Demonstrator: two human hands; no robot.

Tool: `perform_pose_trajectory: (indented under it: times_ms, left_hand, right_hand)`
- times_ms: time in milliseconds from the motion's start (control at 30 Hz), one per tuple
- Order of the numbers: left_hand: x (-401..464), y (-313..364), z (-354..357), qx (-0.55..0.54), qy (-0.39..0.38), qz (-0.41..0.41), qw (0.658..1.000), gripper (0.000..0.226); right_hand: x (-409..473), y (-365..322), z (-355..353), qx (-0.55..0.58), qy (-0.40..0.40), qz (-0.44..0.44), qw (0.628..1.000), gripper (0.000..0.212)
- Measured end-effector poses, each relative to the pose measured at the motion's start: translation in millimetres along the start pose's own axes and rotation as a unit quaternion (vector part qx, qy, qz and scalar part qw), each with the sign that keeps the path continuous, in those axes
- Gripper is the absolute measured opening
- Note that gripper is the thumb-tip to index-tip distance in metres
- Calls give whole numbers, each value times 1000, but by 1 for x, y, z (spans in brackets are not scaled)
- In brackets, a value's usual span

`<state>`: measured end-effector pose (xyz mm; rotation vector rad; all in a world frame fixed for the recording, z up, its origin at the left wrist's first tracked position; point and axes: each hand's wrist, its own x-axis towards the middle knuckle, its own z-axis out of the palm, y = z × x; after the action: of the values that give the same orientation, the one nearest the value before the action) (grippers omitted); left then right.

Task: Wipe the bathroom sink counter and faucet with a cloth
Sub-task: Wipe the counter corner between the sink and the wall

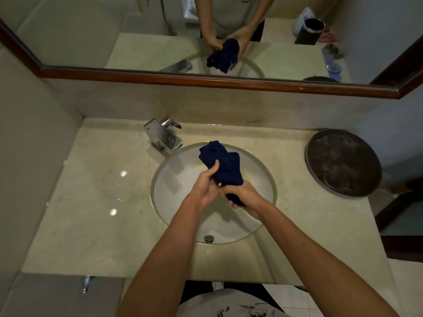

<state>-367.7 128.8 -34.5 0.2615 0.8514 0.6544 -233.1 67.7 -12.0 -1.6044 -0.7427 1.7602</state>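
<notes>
Both hands were over the sink (160,197), holding the cloth (225,165) between them. The left hand (206,186) gripped the cloth's middle, thumb up along the fabric, fingers curled round it. The right hand (242,197) gripped the lower end, fingers wrapped round a dark bunch that stuck out just under the palm. The cloth was dark blue, bunched, and its upper end stood up past the left thumb toward the back rim of the sink. It was up in the air, not touching the desk (91,202) or the basin.

The sink was a round white bowl set into the pale marble desk, with the drain (208,238) at its near edge. The faucet (163,136) was chrome and boxy and sat on the desk at the bowl's back left, with the spout angled toward the bowl and the lever on top. It was well apart from the cloth and from both hands.

A round dark tray (343,162) sat on the desk's right end, well apart from the sink. A mirror (91,30) with a brown wood frame hung above the backsplash and reflected the hands, the cloth and the faucet. Light spots showed on the desk's left part. A small chrome fitting (85,283) sat on the wall below the desk's front left edge; I couldn't tell what it was.
</notes>
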Motion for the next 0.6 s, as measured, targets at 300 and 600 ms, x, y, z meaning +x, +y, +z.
perform_pose_trajectory:
  times_ms: [300, 600]
  left_hand:
    - [-2, -17, 22, 225, 229, 43, 946, 49]
    - [-34, -51, 44, 301, 192, 89, 930, 50]
  right_hand:
    - [-8, 11, -47, -14, 31, 13, 999, 42]
    - [-5, 5, -62, 131, 85, 15, 988, 71]
